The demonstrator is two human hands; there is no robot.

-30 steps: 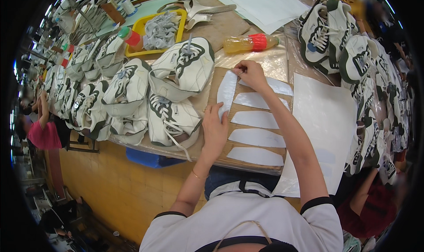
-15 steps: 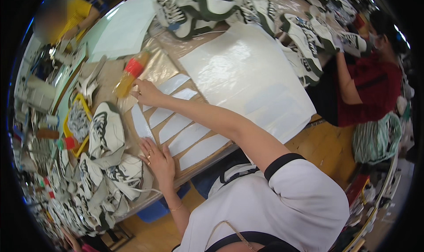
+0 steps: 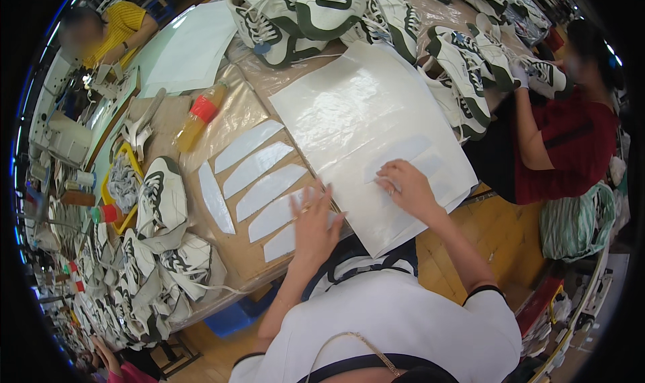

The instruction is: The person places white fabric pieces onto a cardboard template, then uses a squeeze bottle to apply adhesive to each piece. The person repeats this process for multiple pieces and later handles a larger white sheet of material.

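Observation:
My left hand (image 3: 314, 227), its fingers spread and slightly blurred, is over the right ends of the lower white cut pieces (image 3: 271, 184). These long, curved pieces lie in a slanted row on brown board (image 3: 209, 156); one more white piece (image 3: 216, 198) lies crosswise at their left ends. To the right is a large glossy white sheet (image 3: 349, 107). On it, pale blue shapes (image 3: 398, 153) show beside my right hand (image 3: 408, 193). That hand is closed, fingertips bent toward the thumb at a shape's edge; anything between them is too small to make out.
A bottle (image 3: 201, 116) with yellow liquid and a red label lies beyond the pieces. White-and-green sneakers (image 3: 329, 7) are piled at the far edge, with shoe uppers (image 3: 161, 198) at left. A co-worker in dark red (image 3: 568, 141) handles shoes at right; another, in yellow (image 3: 121, 30), is far left.
My right hand has moved from near the bottle to the white sheet on the right. My left hand has gone right, off the left piece, to the row's right ends.

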